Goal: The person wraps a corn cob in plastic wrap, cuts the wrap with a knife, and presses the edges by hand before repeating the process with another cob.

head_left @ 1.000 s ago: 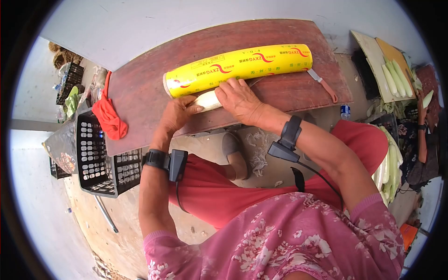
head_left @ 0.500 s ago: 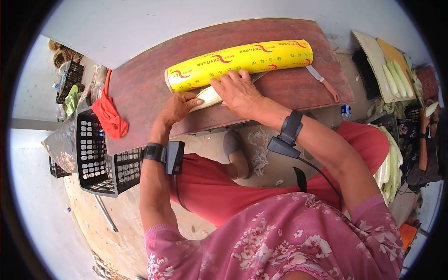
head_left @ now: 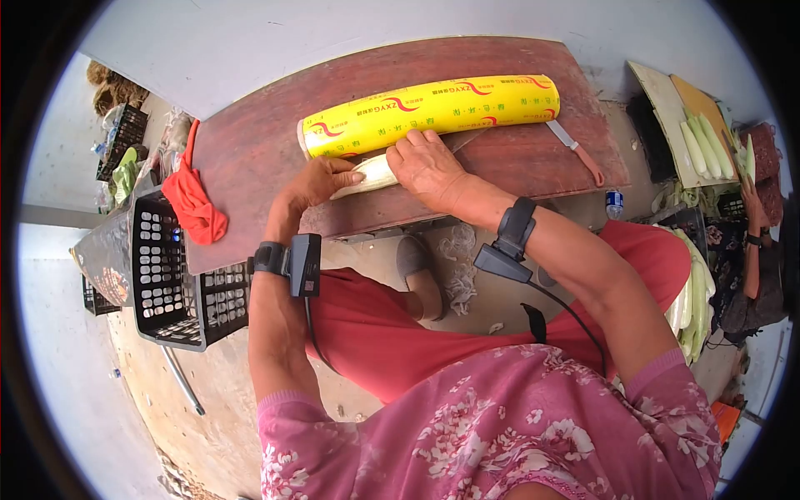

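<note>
Left hand (head_left: 317,181): thumb and fingers pinched on the left end of one pale vegetable (head_left: 377,172). Right hand (head_left: 430,169): fingers bent over the vegetable's other end; whether they grip it, I cannot tell from where I stand. The vegetable: lying at the near edge of a reddish wooden table (head_left: 258,133), just before a yellow roll of film (head_left: 433,112). Knife (head_left: 577,152), pink-handled, one: beside the roll's right end. Red cloth (head_left: 196,204), one: draped over the table's left edge. Black crate (head_left: 167,275), one: below the cloth. Bottle (head_left: 614,204), one: beyond the table's right end.
</note>
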Available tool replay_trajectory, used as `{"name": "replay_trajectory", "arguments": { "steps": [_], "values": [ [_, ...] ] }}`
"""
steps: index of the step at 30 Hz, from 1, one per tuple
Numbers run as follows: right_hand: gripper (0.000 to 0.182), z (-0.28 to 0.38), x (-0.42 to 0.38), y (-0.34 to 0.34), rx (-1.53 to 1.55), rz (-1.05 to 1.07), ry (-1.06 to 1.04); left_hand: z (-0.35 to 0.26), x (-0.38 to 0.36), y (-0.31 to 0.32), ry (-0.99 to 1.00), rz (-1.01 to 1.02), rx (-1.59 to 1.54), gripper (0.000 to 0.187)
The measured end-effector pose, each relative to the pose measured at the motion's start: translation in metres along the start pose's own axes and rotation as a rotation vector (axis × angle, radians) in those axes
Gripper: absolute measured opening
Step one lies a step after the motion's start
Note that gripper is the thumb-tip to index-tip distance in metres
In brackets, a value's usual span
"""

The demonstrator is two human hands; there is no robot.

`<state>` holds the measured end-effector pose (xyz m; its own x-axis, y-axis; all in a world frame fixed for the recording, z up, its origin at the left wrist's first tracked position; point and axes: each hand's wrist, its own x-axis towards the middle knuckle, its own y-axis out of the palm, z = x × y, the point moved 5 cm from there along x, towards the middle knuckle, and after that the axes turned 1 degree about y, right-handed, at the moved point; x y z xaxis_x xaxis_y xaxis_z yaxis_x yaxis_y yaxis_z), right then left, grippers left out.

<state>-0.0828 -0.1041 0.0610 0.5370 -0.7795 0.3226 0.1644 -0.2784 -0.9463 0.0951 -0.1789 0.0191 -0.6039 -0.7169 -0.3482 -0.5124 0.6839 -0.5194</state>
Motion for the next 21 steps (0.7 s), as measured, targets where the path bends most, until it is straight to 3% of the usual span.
{"name": "replay_trajectory", "arguments": {
  "steps": [3, 9, 12, 15, 18, 21],
  "values": [
    [0.017, 0.001, 0.002, -0.006, -0.026, 0.001, -0.02, 0.01, 0.003, 0.0, -0.015, -0.016, -0.094, 0.042],
    [0.018, 0.004, 0.009, -0.004, -0.062, 0.074, 0.023, 0.005, 0.001, -0.006, -0.065, -0.095, 0.035, 0.041],
    [0.02, 0.006, 0.011, -0.001, -0.047, 0.097, 0.062, 0.013, -0.005, -0.015, -0.235, -0.105, -0.09, 0.034],
    [0.02, 0.006, 0.01, -0.001, -0.049, 0.11, 0.067, 0.031, -0.013, -0.026, -0.198, -0.229, 0.078, 0.022],
    [0.021, 0.003, 0.011, 0.001, -0.041, 0.128, 0.069, 0.045, -0.031, -0.048, -0.435, -0.404, 0.404, 0.016],
    [0.022, 0.004, 0.011, 0.002, -0.046, 0.149, 0.077, 0.007, -0.065, -0.052, -0.342, -0.824, 0.676, 0.011]
  ]
}}
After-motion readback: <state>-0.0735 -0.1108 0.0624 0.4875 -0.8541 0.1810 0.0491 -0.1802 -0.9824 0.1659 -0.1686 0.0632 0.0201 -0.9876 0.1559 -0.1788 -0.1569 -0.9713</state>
